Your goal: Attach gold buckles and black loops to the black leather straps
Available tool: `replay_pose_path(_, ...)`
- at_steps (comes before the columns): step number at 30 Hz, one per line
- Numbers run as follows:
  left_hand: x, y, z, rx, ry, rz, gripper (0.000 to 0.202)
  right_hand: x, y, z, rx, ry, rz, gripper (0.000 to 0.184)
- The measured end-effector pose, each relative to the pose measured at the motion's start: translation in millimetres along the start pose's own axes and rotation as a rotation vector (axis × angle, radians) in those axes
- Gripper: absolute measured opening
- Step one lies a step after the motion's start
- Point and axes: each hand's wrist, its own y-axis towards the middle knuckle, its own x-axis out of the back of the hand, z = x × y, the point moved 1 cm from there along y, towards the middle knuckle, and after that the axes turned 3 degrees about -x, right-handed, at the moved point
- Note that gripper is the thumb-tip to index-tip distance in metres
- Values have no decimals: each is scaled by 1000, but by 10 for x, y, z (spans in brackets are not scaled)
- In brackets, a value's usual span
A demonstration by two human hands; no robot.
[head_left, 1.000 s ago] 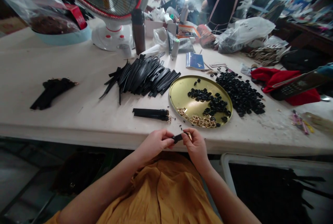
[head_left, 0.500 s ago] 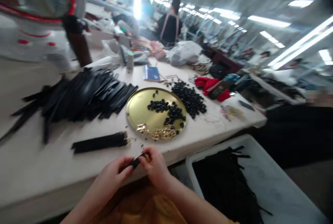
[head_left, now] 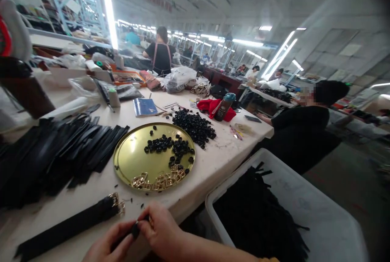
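My left hand [head_left: 111, 241] is closed on a short stretch of black strap [head_left: 134, 229] at the near table edge. Fingers of my right hand [head_left: 161, 229] pinch the strap's other end, where a bit of gold metal shows; most of that end is hidden. Beyond them lies a round gold tray [head_left: 129, 142]. On it are black loops [head_left: 160, 144] and, along its near rim, gold buckles [head_left: 166, 180]. Left of my hands rests a stack of black straps [head_left: 70, 225] with gold buckles at one end.
Loose black straps [head_left: 57, 152] cover the table's left side. Behind the tray are a heap of black loops [head_left: 193, 126], a blue booklet [head_left: 144, 107], a red cloth [head_left: 209, 106] and a bottle [head_left: 224, 107]. A white bin [head_left: 319, 213] of black straps stands right. A person [head_left: 307, 132] sits beyond it.
The view has swung to the right, so the table things sit further left and a seated person shows more fully. Both hands stay together on the strap.
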Motion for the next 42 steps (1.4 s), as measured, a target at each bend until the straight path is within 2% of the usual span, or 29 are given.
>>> replay_pose_path(1, -7, -42, -105, 11, 3, 11, 32, -11, -18, 6, -5, 40, 1, 10)
replay_pose_path(3, -28, -125, -296, 13, 5, -50, 30, -28, -67, 3, 14, 107, -11, 6)
replay_pose_path(5, -51, -182, -398, -10, -10, -36, 28, -43, -103, -32, 17, 165, -12, 9)
replay_pose_path(6, -49, -205, -408, 0, 9, -26, 27, -53, -112, -56, 34, 190, 6, 12)
replay_pose_path(8, -26, -264, -384, 45, 81, 82, 29, -73, -126, -99, 51, 210, 10, 16)
replay_pose_path(11, 26, -382, -365, 14, 80, 167, 29, -94, -181, -107, 106, 176, 1, 18)
replay_pose_path(17, 13, -517, -431, 54, 80, 119, 28, -73, -310, -42, 215, -7, 88, 17)
replay_pose_path(22, 20, -612, -490, 81, 57, 163, 28, -11, -336, -17, 245, -191, 183, 17)
replay_pose_path(26, 31, -676, -447, 103, -23, 189, 31, 1, -354, 0, 249, -152, 197, 16)
replay_pose_path(30, 9, -707, -364, 73, -81, 163, 32, 26, -373, 24, 285, -107, 248, 14)
replay_pose_path(37, -12, -726, -415, 37, 3, 121, 32, 104, -369, 101, 348, -213, 339, 14)
replay_pose_path(42, 49, -702, -459, 72, -46, 144, 32, 69, -318, 114, 313, -1, 287, 10)
